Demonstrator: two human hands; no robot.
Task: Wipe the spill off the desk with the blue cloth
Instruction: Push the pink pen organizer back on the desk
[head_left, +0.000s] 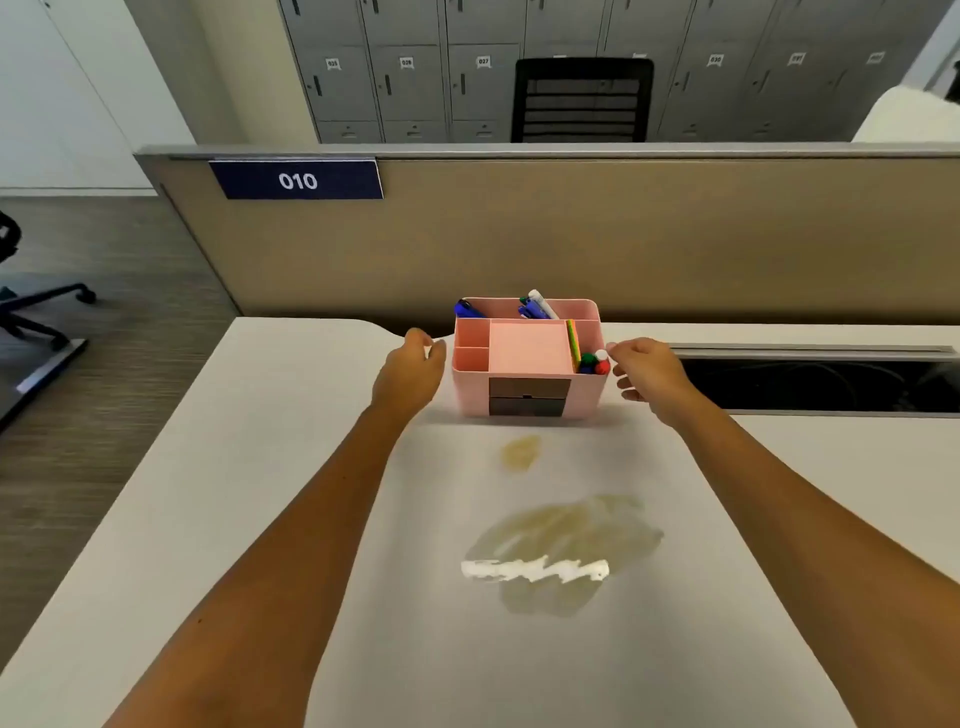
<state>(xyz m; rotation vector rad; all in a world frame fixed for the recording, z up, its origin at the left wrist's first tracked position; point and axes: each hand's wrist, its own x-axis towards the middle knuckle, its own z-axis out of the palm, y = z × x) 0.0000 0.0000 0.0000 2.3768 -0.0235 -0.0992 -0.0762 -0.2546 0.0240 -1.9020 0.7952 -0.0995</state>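
Spill (563, 551), hands (410, 376) flanking organizer (530, 358)

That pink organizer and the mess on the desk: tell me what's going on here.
A person reaches with both bare hands, left hand and right hand, to either side of the pink organizer, not clearly gripping it. Brownish spill lies unwiped on the desk in front. No blue cloth shows.

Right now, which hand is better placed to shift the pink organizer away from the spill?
Neither clearly: left hand and right hand flank the pink organizer about evenly, both open. Spill lies nearer. No blue cloth visible.
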